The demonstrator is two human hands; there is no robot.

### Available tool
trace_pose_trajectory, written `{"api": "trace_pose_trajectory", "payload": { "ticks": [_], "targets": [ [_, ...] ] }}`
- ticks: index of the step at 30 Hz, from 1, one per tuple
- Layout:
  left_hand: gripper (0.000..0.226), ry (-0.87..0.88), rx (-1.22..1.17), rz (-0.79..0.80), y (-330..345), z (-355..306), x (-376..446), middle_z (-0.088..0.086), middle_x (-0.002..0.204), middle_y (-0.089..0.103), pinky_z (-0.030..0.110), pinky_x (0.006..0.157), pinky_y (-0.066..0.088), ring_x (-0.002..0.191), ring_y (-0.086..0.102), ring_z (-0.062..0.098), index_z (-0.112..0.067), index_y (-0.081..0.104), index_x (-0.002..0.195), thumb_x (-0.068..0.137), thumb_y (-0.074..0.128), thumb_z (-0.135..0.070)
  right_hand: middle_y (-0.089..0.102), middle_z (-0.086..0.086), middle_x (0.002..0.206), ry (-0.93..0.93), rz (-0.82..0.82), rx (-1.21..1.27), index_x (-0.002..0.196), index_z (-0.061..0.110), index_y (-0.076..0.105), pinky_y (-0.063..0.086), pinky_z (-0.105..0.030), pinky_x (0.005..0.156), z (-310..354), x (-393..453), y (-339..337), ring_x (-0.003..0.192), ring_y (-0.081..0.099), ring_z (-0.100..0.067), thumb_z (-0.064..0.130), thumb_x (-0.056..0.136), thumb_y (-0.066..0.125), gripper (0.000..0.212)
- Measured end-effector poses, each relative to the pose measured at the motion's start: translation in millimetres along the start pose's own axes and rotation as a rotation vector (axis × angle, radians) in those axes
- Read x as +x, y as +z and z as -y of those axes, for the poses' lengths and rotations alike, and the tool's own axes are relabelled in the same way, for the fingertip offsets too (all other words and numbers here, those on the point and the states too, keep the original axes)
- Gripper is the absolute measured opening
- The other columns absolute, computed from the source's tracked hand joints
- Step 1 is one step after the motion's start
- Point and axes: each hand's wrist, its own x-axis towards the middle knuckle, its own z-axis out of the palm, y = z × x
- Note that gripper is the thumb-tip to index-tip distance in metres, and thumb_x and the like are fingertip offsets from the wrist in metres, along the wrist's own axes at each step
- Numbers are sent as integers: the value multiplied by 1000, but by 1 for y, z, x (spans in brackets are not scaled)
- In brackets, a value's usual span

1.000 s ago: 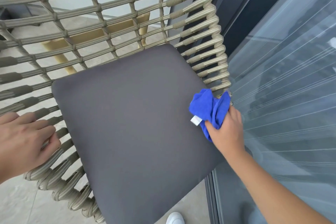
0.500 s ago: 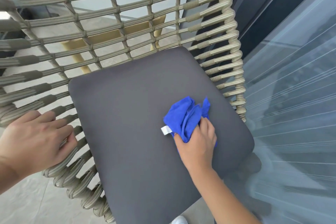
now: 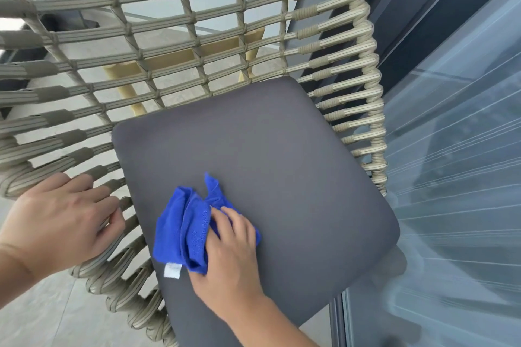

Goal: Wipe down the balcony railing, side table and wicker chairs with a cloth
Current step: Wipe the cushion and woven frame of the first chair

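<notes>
1. Right grip (image 3: pixel 225 245) bunched around the blue cloth (image 3: pixel 183 234), fingers curled over the wad and pressing it flat onto the grey seat cushion (image 3: pixel 282 163), toward the cushion's front-left corner.
2. Left grip (image 3: pixel 59 222) resting on the wicker chair (image 3: pixel 197 22) at its left arm weave, fingers loosely bent over the strands, thumb side tucked against them. Looks like bracing, not a real clamp; can't tell if anything is hooked underneath.
3. Cloth's white tag (image 3: pixel 172 271) poking out at the near edge, lying on the cushion just beside the right wrist.
4. Probably mid-pass on the seat; woven back and arms likely to need their own go, no sign either way of whether they're done.
5. Could go wrong: cushion looks loose on the frame, so pushing hard toward the front edge might slide or tip it off. Worth keeping pressure downward rather than outward.
6. Also: loose cloth corner (image 3: pixel 211 183) sticking up at the far side could snag in the gaps of the weave once wiping moves to the left arm.
7. Glass panel (image 3: pixel 451 149) sits right beside the chair's right side, so a wide swing that way could knock knuckles on it.
</notes>
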Motion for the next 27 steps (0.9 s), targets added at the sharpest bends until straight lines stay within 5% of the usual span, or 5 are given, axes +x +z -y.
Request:
{"api": "trace_pose_trajectory", "payload": {
  "ticks": [7,13,17,21,27],
  "targets": [
    [37,5,9,-13,-1,-1,1,-2,56,42,46,61,35,59,48,32,-22,40,56,92,42,-31,62,2,111,137,-278,10,111,19,68,48,-44,86,-64,46,-42,110,57,-29,30,74,71,38],
    [37,24,23,-52,-6,-5,3,-1,54,41,46,60,36,59,49,33,-22,42,56,92,44,-29,60,-1,92,312,-397,10,93,17,60,36,-35,71,-126,106,-95,91,57,-38,30,75,62,22],
    [36,45,45,-43,-10,-6,4,0,55,42,46,62,37,60,51,33,-22,45,56,92,46,-29,62,-4,115,478,-383,4,118,17,61,48,-49,90,-155,138,-106,113,52,-37,28,83,66,37],
    [37,60,39,-75,-13,-7,5,0,55,42,45,61,37,58,50,32,-20,46,56,92,46,-29,48,-6,150,634,-188,1,145,20,48,35,-58,114,-167,152,-89,144,34,-37,38,85,69,65],
    [37,77,57,-95,-15,-9,6,1,54,41,45,60,37,57,49,32,-20,43,55,92,47,-27,52,-4,143,689,-303,-8,135,16,55,38,-58,110,-150,152,-68,138,38,-36,35,83,71,57]
  ]
}}
